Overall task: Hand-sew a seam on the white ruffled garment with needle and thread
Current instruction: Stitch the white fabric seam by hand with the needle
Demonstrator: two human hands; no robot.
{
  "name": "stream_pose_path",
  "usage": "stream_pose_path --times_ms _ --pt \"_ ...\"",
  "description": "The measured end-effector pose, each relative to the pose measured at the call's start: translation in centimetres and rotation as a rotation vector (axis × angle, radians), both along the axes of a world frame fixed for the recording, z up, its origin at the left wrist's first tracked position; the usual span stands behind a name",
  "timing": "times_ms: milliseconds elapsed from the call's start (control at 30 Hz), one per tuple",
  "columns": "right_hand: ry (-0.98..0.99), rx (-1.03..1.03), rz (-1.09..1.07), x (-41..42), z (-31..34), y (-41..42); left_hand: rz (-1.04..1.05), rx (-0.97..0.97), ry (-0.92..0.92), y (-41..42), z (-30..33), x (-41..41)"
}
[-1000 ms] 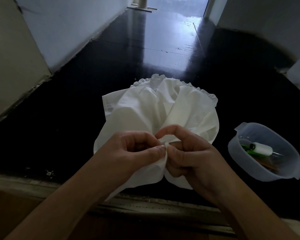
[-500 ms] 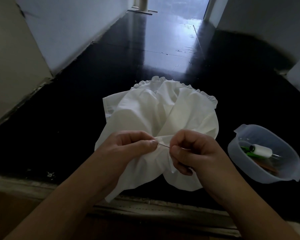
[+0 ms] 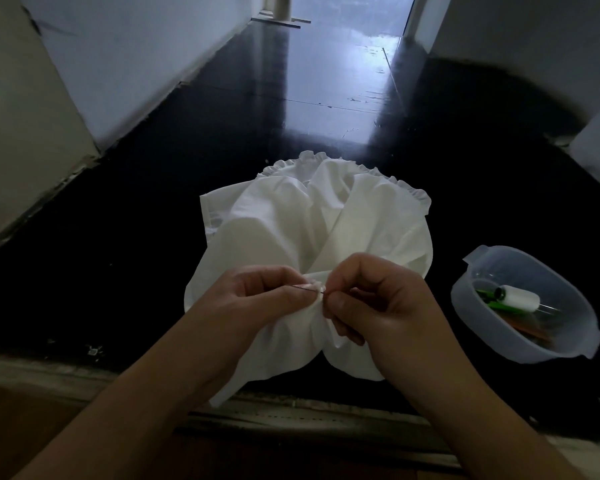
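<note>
While the white ruffled garment (image 3: 312, 244) lies bunched mid-frame on the dark floor (image 3: 125, 237), left hand (image 3: 257, 299) pinches a fold of it at centre. Right hand (image 3: 371, 299) pinches the needle (image 3: 309, 288), which lies across the left fingertips. Clear plastic tub (image 3: 568, 344) at right edge holds a white thread spool (image 3: 520, 299).
</note>
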State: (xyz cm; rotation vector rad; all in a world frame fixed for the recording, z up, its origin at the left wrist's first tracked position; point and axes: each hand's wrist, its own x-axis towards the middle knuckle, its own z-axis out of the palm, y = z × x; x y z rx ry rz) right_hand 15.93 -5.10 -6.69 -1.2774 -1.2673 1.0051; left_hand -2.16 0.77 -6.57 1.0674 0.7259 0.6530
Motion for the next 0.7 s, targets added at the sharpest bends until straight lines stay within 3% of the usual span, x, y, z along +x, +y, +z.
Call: stream_pose_path --times_ms 300,433,533,700 --pt "-0.326 0.045 -0.164 -0.8 0.4 -0.3 0.044 -0.01 0.069 0.1 -0.5 0.2" --pt "-0.42 0.1 -0.073 -0.4 1.3 -0.6 0.123 0.056 0.171 0.1 -0.6 0.3" --pt "-0.336 0.181 -0.065 -1.0 0.9 -0.3 0.105 0.137 0.225 0.0 -0.9 0.6" --pt "-0.017 0.204 -0.209 -1.6 -0.4 -0.1 0.066 0.23 0.26 0.2 -1.0 0.4"
